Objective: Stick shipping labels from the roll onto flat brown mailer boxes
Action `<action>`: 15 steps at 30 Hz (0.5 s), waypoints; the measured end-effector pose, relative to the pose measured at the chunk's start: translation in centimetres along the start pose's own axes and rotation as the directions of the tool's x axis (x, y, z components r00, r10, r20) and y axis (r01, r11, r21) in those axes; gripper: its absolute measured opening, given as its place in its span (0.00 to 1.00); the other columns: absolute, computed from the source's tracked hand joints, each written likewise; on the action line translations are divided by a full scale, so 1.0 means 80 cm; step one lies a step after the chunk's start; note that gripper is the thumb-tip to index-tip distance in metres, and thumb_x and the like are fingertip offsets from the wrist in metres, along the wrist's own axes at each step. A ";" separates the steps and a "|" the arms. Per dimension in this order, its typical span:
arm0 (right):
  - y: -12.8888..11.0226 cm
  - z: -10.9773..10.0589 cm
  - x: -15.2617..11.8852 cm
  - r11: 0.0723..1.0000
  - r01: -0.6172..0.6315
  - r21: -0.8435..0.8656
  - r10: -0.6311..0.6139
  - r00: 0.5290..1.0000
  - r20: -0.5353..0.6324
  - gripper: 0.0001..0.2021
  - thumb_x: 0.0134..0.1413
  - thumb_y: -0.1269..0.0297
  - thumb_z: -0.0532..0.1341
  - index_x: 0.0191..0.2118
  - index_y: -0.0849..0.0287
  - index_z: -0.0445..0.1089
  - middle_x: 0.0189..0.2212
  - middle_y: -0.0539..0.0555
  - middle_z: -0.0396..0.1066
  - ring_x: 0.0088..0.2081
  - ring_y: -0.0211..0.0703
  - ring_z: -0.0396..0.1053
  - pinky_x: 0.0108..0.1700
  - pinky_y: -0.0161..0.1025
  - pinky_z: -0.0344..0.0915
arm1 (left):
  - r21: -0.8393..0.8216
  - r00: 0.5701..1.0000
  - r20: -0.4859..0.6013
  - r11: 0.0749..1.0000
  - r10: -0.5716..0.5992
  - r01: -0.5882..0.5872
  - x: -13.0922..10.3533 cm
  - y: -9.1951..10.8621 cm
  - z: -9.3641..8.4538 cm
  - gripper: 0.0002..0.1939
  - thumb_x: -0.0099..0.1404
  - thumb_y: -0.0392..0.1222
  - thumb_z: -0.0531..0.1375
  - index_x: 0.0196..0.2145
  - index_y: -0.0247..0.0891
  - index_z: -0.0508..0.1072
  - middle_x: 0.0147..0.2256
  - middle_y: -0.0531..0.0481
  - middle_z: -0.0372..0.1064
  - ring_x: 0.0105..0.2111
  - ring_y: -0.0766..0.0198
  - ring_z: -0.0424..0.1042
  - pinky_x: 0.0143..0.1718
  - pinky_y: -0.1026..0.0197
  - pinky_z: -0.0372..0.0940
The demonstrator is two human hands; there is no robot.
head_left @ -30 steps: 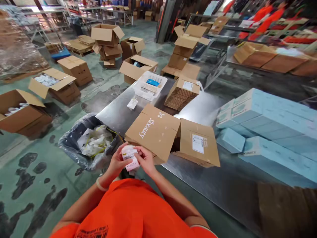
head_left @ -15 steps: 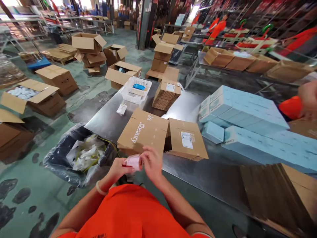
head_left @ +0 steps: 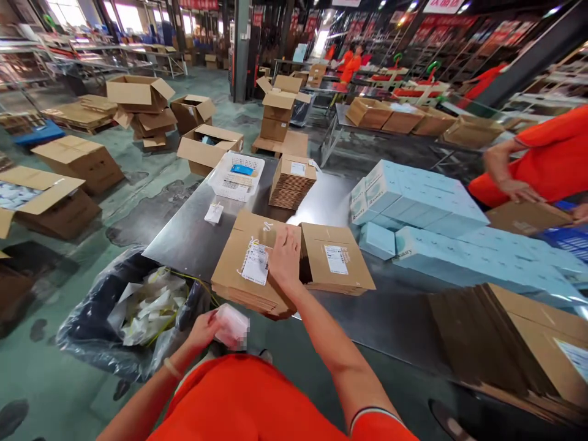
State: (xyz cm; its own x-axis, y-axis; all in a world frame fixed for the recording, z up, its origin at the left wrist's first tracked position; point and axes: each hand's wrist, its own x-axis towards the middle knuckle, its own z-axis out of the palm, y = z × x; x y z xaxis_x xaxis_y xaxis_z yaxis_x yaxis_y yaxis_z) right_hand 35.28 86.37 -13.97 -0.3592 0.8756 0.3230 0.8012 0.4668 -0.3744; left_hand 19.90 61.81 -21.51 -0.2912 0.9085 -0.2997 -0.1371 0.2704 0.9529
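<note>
My left hand (head_left: 206, 329) is closed on a stack of pinkish-white labels (head_left: 231, 326), held low in front of my shirt. On the near stack of flat cardboard boxes (head_left: 229, 269) lies a white printed label (head_left: 255, 263). My right hand (head_left: 285, 254) rests on that label's right edge with its fingers extended over the cardboard. A second cardboard stack (head_left: 361, 263) with a white label (head_left: 337, 260) on top stands just to the right.
A lined bin (head_left: 87, 337) of paper scraps stands at the left. Behind are a white basket (head_left: 215, 177) and more cartons (head_left: 294, 184). Light-blue boxes (head_left: 422, 196) line the right, where a person (head_left: 546, 159) handles cardboard. Flat cardboard (head_left: 496, 349) stands nearer.
My right hand has moved forward from the labels onto the near cardboard stack, where a white label now lies. My left hand has moved slightly down and left with the labels.
</note>
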 end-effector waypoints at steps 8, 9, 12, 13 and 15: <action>0.026 0.016 0.000 0.991 0.130 -0.028 -0.117 0.954 0.276 0.34 0.72 0.52 0.56 0.74 0.70 0.59 0.76 0.76 0.53 0.77 0.69 0.50 0.75 0.66 0.48 | 0.302 0.902 -0.343 0.940 0.263 -0.160 0.031 0.093 0.000 0.21 0.55 0.49 0.69 0.46 0.40 0.82 0.40 0.44 0.83 0.34 0.52 0.76 0.42 0.52 0.70; 0.044 0.009 -0.001 0.998 0.043 -0.046 -0.033 0.977 0.211 0.33 0.72 0.54 0.55 0.74 0.71 0.59 0.76 0.77 0.53 0.77 0.70 0.50 0.74 0.67 0.49 | 0.309 0.902 -0.345 0.939 0.260 -0.153 0.040 0.099 0.000 0.22 0.54 0.48 0.69 0.47 0.40 0.82 0.38 0.43 0.83 0.35 0.50 0.77 0.42 0.51 0.70; 0.101 -0.009 -0.028 0.989 -0.145 0.031 0.142 0.987 0.074 0.32 0.70 0.55 0.57 0.71 0.70 0.62 0.72 0.79 0.60 0.73 0.71 0.58 0.70 0.66 0.58 | 0.299 0.910 -0.327 0.941 0.256 -0.158 0.055 0.103 0.000 0.20 0.51 0.46 0.70 0.43 0.41 0.83 0.37 0.43 0.84 0.41 0.44 0.80 0.46 0.48 0.71; 0.118 -0.013 -0.043 0.978 -0.187 0.087 0.181 0.981 0.074 0.31 0.68 0.54 0.58 0.69 0.68 0.64 0.68 0.78 0.65 0.70 0.70 0.64 0.68 0.64 0.63 | 0.299 0.916 -0.310 0.941 0.253 -0.159 0.057 0.101 0.004 0.20 0.50 0.46 0.71 0.43 0.42 0.84 0.39 0.43 0.84 0.43 0.42 0.81 0.48 0.47 0.72; 0.150 -0.019 -0.072 0.938 -0.280 0.204 0.262 0.958 0.112 0.30 0.63 0.54 0.61 0.66 0.65 0.68 0.60 0.73 0.75 0.61 0.66 0.73 0.62 0.60 0.69 | 0.291 0.941 -0.237 0.942 0.241 -0.168 0.055 0.097 0.018 0.21 0.48 0.46 0.72 0.42 0.42 0.84 0.41 0.43 0.85 0.47 0.40 0.81 0.52 0.44 0.72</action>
State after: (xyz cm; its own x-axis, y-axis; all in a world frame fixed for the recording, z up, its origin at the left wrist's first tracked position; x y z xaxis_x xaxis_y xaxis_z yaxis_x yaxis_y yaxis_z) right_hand 47.67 86.75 -19.01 -0.1882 0.9755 0.1137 0.7549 0.2178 -0.6187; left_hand 18.89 68.35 -15.39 -0.5318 0.8446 -0.0628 0.1955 0.1946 0.9612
